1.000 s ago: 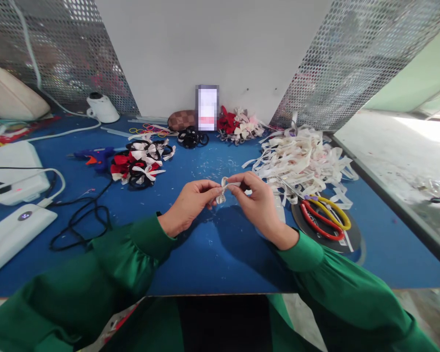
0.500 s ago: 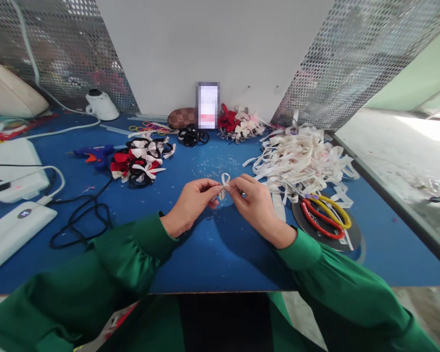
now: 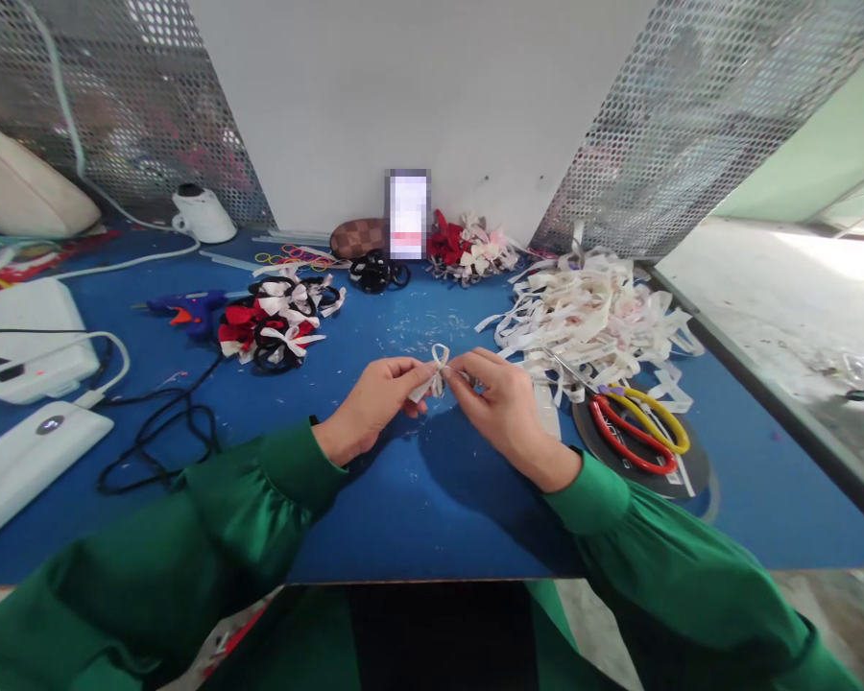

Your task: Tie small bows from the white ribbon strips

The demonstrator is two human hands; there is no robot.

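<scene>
Pinching a looped ribbon (image 3: 439,370), left hand (image 3: 375,398) and right hand (image 3: 502,401) closed — checkered pouch (image 3: 358,237), contents hidden.

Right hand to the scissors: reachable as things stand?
Probably yes: the scissors lie just right of the right hand, handles uncovered. But its grip is on the ribbon, so it would likely need freeing first.
</scene>
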